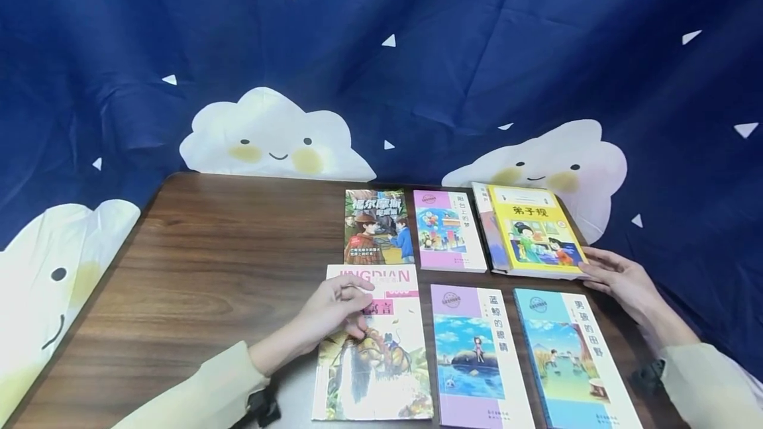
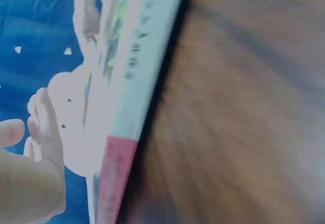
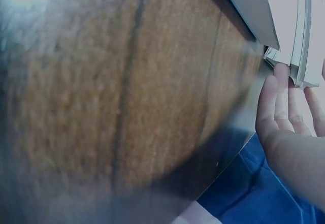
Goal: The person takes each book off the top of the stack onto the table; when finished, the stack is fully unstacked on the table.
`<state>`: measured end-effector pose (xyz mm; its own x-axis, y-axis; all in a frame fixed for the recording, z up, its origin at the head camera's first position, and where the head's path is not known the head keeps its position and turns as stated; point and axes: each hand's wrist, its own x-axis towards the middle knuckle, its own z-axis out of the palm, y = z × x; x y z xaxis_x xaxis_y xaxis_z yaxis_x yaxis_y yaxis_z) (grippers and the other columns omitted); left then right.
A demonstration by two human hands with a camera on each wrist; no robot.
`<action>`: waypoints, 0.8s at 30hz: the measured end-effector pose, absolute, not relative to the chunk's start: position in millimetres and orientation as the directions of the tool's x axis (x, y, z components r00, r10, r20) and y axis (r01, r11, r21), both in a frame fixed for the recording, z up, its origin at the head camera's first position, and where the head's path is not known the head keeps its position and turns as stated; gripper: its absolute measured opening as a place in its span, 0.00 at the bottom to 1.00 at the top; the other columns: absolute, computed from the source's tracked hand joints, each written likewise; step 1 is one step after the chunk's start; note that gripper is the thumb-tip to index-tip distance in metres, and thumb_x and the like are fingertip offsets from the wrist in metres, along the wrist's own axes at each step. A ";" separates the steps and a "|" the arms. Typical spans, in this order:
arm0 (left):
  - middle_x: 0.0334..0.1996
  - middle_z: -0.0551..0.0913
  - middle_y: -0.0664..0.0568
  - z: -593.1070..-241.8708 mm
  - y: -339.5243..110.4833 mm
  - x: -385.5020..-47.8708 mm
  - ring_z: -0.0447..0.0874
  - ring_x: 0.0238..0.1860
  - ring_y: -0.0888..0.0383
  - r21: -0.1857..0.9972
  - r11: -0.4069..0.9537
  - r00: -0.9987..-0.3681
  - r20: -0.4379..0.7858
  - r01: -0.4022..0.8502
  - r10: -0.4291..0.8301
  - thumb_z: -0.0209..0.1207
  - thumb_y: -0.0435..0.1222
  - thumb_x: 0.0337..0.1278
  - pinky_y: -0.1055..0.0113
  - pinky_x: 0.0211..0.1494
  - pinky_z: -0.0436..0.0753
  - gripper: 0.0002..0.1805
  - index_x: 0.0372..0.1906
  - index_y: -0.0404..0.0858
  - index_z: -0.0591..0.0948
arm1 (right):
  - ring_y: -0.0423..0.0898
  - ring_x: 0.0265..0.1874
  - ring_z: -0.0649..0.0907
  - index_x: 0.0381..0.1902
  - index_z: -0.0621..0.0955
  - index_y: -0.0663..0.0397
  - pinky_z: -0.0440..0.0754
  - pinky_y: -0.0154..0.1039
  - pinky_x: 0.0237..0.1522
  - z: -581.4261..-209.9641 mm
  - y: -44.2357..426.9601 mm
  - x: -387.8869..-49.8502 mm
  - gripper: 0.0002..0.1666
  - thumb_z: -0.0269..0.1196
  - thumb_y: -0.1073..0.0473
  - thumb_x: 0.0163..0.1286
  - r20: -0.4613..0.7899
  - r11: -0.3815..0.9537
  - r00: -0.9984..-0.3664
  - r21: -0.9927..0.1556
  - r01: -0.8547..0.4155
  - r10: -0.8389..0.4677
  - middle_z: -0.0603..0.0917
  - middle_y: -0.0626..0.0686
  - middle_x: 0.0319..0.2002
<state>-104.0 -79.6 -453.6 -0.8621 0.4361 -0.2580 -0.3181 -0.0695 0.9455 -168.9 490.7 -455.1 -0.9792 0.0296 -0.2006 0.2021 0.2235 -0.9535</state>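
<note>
In the head view, my left hand (image 1: 340, 308) is over a white book (image 1: 387, 376) with a pink title and an animal picture. Its fingers are loosely bent and hold nothing; the left wrist view shows the hand (image 2: 38, 158) apart from the book's spine (image 2: 119, 168). My right hand (image 1: 620, 280) touches the lower right corner of a yellow book (image 1: 539, 217), which lies on another book (image 1: 491, 230) that shows along its left side. In the right wrist view, fairly straight fingers (image 3: 282, 97) reach the ends of the stacked books (image 3: 299, 31).
A dark comic-style book (image 1: 378, 230) and a pink-and-white book (image 1: 450, 230) lie in the back row. A purple book (image 1: 477, 356) and a light blue book (image 1: 572, 356) lie in front. All are on a brown wooden table (image 1: 226, 250) before a blue cloud-print curtain (image 1: 417, 85).
</note>
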 end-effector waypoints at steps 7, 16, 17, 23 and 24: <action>0.36 0.88 0.48 -446.0 -56.2 -121.5 0.87 0.25 0.62 0.930 -0.126 -0.853 -0.256 -0.346 0.454 0.60 0.33 0.74 0.68 0.32 0.95 0.25 0.67 0.25 0.70 | 0.31 0.38 0.90 0.63 0.77 0.41 0.93 0.28 0.40 -457.6 489.3 -169.2 0.21 0.68 0.59 0.76 -0.221 0.215 -0.975 -0.951 0.223 0.036 0.88 0.29 0.40; 0.51 0.87 0.37 -433.1 -20.7 -160.5 0.89 0.30 0.62 0.939 -0.121 -0.852 -0.233 -0.323 0.468 0.59 0.36 0.77 0.67 0.38 0.96 0.25 0.70 0.29 0.72 | 0.31 0.37 0.90 0.52 0.81 0.31 0.93 0.29 0.39 -457.9 490.7 -166.3 0.16 0.68 0.60 0.75 -0.189 0.209 -0.981 -0.959 0.193 0.040 0.88 0.29 0.40; 0.54 0.87 0.37 -432.6 -15.8 -164.2 0.89 0.30 0.62 0.935 -0.128 -0.850 -0.237 -0.331 0.471 0.59 0.36 0.77 0.67 0.39 0.96 0.25 0.71 0.30 0.73 | 0.31 0.38 0.89 0.54 0.81 0.31 0.93 0.28 0.39 -457.6 489.9 -166.5 0.16 0.68 0.60 0.75 -0.187 0.227 -0.981 -0.955 0.192 0.044 0.88 0.28 0.40; 0.63 0.82 0.31 -434.5 16.9 -180.8 0.91 0.31 0.61 0.928 -0.127 -0.845 -0.254 -0.350 0.471 0.60 0.36 0.77 0.63 0.44 0.97 0.23 0.69 0.31 0.75 | 0.28 0.39 0.88 0.62 0.78 0.36 0.92 0.26 0.41 -457.1 485.5 -168.5 0.20 0.68 0.55 0.77 -0.171 0.367 -0.985 -0.914 0.170 0.031 0.85 0.24 0.42; 0.64 0.82 0.30 -435.2 23.3 -183.4 0.91 0.30 0.61 0.929 -0.126 -0.845 -0.253 -0.348 0.470 0.60 0.36 0.77 0.63 0.45 0.96 0.23 0.69 0.31 0.75 | 0.28 0.40 0.88 0.63 0.79 0.36 0.92 0.26 0.41 -457.2 485.4 -168.5 0.20 0.67 0.55 0.77 -0.167 0.378 -0.985 -0.911 0.166 0.029 0.85 0.24 0.42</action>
